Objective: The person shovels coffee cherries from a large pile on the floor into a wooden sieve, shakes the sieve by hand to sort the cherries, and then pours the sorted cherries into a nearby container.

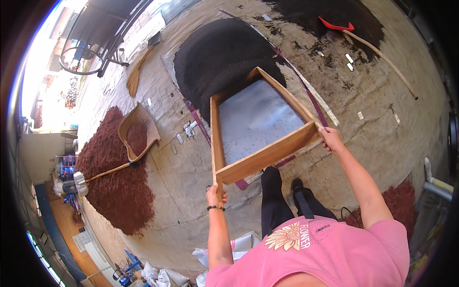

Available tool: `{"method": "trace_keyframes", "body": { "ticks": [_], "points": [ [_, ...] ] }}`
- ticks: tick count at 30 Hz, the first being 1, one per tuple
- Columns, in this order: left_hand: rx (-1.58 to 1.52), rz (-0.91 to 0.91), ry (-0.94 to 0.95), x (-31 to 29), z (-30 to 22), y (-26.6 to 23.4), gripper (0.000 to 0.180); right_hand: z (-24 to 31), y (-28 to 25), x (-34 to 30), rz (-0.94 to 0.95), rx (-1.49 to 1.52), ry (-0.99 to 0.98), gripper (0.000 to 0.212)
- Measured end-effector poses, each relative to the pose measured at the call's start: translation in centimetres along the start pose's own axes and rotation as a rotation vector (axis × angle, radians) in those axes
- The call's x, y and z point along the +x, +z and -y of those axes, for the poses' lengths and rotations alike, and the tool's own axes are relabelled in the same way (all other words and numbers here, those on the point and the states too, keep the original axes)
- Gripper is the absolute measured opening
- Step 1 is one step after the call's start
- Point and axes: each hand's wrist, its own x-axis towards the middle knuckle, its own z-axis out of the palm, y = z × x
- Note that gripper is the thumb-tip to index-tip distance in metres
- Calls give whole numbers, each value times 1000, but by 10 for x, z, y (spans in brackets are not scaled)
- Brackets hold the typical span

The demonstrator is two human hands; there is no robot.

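A soil sieve with a wooden frame [265, 155] and a fine mesh bottom [256, 117] is held out in front of me. My left hand [216, 195] closes around the end of its side board at the near left corner, a dark beaded bracelet on the wrist. At the near right corner, my right hand [331, 138] grips the other protruding end. Scattered small bits lie on the mesh, mostly toward its left. The sieve's far end overlaps a mound of dark, fine soil [210, 57] lying on a sheet with purple-striped edges. What is directly beneath the frame is hidden.
Left lies a reddish-brown heap [114, 196] with a woven scoop [152, 125] and a wooden handle [111, 171]. A broom [137, 71] lies beyond. Far right, a red-headed tool [337, 25] rests on more dark soil. Another reddish patch [401, 203] is near right. White sacks [162, 277] sit lower left.
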Motion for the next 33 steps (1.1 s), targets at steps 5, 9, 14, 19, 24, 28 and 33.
{"method": "trace_keyframes", "body": {
  "ticks": [5,9,14,19,24,28,33],
  "points": [
    [-3,29,-23,16,-24,2,23,16,11,15,-24,-30,-16,30],
    [-25,34,-49,29,-47,5,23,37,20,21,-12,-30,-23,30],
    [17,32,-19,27,-78,21,23,61,31,32,-28,-26,-8,28],
    [-21,7,14,43,-100,29,21,81,43,49,-10,-18,-15,29],
    [-54,19,84,56,-123,43,22,95,52,63,-19,-6,16,29],
    [-35,3,111,63,-141,52,26,103,62,77,-25,35,34,29],
    [-25,26,136,73,-160,61,28,121,69,95,-33,13,31,29]
  ]
}}
